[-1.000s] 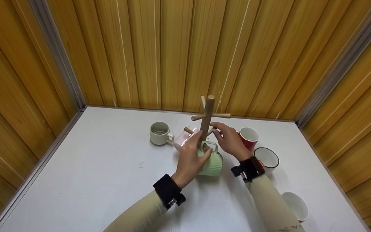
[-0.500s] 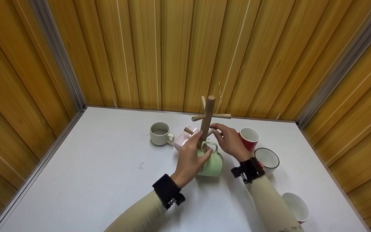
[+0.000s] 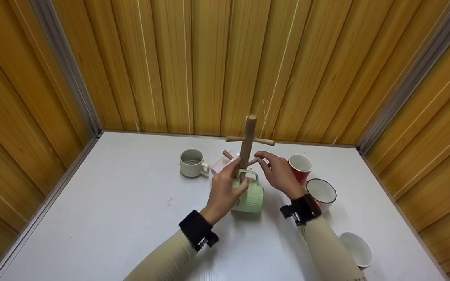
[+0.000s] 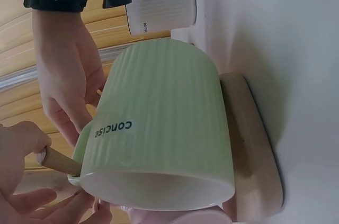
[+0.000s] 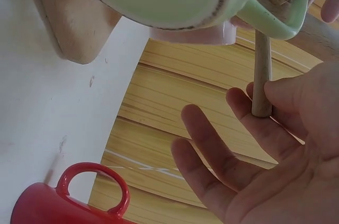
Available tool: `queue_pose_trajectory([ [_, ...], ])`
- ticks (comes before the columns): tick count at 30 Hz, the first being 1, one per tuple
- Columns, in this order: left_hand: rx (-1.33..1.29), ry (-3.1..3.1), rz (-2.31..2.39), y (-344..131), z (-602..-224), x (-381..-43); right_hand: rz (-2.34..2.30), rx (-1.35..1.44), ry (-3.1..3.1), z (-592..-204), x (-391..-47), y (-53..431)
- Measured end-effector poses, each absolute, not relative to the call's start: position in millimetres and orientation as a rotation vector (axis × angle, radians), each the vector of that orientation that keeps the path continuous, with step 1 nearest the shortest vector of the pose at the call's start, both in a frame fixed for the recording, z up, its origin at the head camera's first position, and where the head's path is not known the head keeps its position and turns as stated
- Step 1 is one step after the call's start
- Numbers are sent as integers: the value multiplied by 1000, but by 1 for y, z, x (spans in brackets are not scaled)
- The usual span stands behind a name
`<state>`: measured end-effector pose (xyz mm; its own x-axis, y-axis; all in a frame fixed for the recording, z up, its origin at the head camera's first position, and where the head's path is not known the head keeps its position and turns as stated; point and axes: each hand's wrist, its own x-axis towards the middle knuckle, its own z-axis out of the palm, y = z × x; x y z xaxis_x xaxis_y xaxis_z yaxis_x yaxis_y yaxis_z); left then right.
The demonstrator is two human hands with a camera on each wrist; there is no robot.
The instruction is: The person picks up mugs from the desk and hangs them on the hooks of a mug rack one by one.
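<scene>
A wooden mug tree [image 3: 248, 134] stands mid-table, with a ribbed light green mug [image 4: 159, 123] hanging sideways by its handle from a lower peg. My left hand [image 3: 225, 191] grips the tree at that peg [image 4: 58, 161], thumb near the peg's tip and fingers by the post. With thumb and forefinger, my right hand [image 3: 279, 173] pinches the end of another lower peg [image 5: 262, 75]; its other fingers are spread. Behind the left hand a pink mug [image 3: 221, 163] is partly hidden. The tree's wooden base [image 4: 254, 150] shows beneath the green mug.
A grey-green mug [image 3: 192, 166] stands left of the tree. On the right are a red mug [image 3: 298, 176], a white mug with a dark rim [image 3: 322, 191] and a white cup [image 3: 356, 249] near the right forearm. Wood-patterned walls [image 3: 209, 66] enclose the white table [image 3: 123, 210].
The mug tree has turned clockwise as seen from above: its upper pegs have swung round. The green mug and my left hand have shifted slightly left. The right hand keeps its pinch.
</scene>
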<state>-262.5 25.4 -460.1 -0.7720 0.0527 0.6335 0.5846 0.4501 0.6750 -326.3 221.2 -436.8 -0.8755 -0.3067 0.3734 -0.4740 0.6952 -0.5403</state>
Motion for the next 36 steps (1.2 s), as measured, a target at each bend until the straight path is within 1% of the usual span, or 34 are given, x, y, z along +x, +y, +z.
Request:
queue_pose_trajectory([
  [13,-609,-2106,-1370,15,-464,-265,947,581,-2569,-442,-321,224],
  [21,-536,-2115,-1307,6,-467,-268,950,548,-2518,-445,-315,227],
  [36,-438,-2100,-1260,-11,-468,-273,887,575,-2425,-446,-295,231],
])
